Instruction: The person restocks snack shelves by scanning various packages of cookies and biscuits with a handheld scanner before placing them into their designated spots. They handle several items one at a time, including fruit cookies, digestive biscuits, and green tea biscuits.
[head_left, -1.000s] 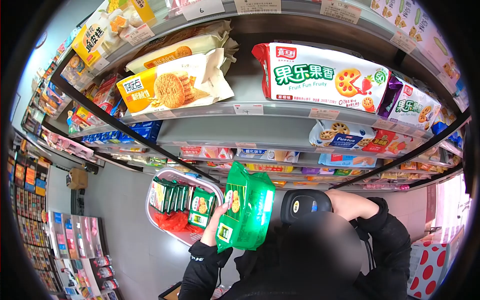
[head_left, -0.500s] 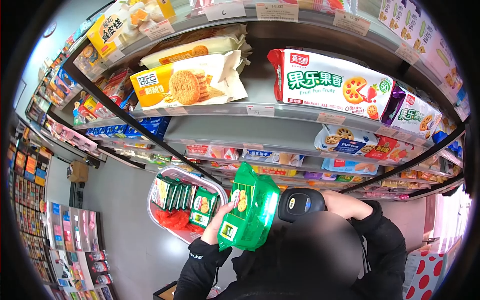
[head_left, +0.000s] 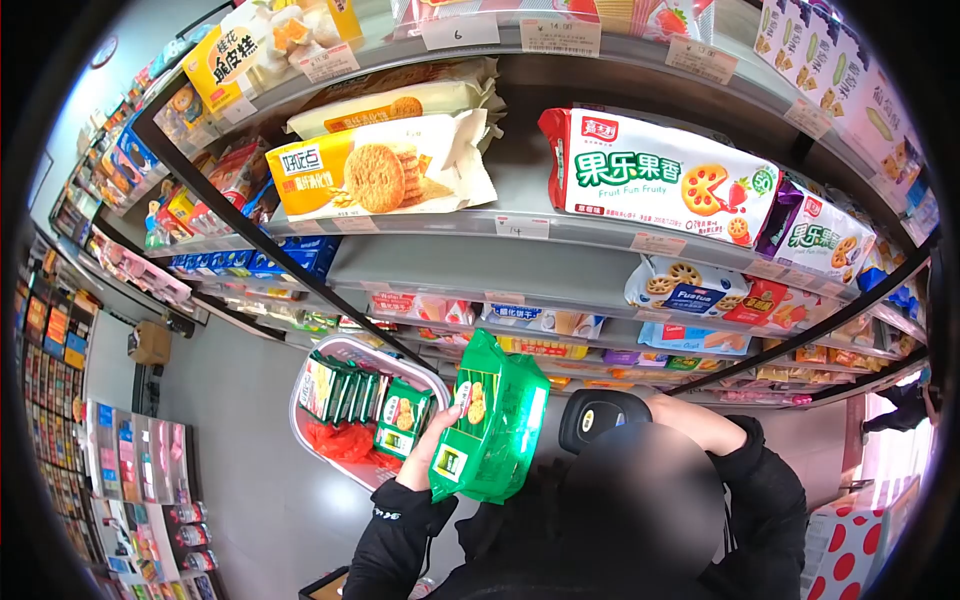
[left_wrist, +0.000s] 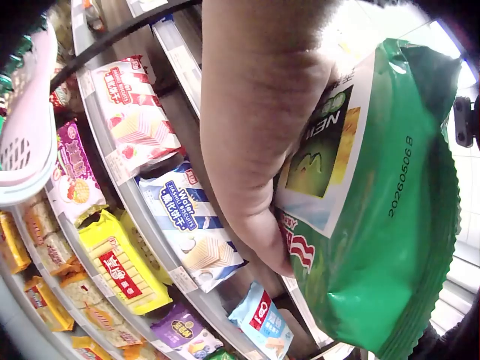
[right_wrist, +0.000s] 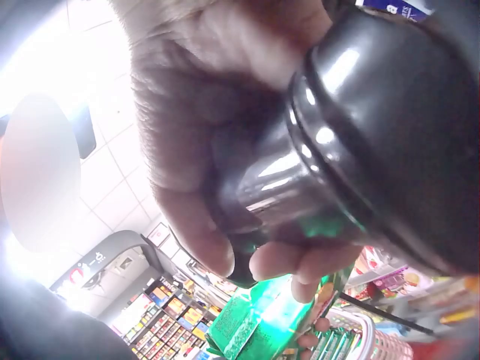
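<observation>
My left hand [head_left: 428, 450] grips a green biscuit packet [head_left: 490, 420] by its side, with the thumb across the printed front. The left wrist view shows a date printed on the packet's green end [left_wrist: 390, 225]. In my right hand [head_left: 690, 420] is a black handheld barcode scanner [head_left: 592, 412], its head beside the packet. In the right wrist view, the fingers curl round the scanner's handle [right_wrist: 270, 172], while the green packet lies beyond it. Left of the packet, a pale pink basket [head_left: 297, 420] contains several green biscuit packets [head_left: 403, 415] and a red plastic bag [head_left: 345, 440].
Shelves ahead carry a yellow biscuit packet [head_left: 380, 170], a white fruit biscuit packet [head_left: 665, 175] and wafer packets [left_wrist: 191, 225]. Price tags line the shelf edge [head_left: 450, 222]. A polka-dot box [head_left: 850, 550] stands at right, near a dark-clothed person [head_left: 900, 408] at the view's edge.
The head view has shifted, so the shelves appear slightly lower and further right. Both hands keep their hold on packet and scanner. A dark-clothed person has come into sight at the right edge.
</observation>
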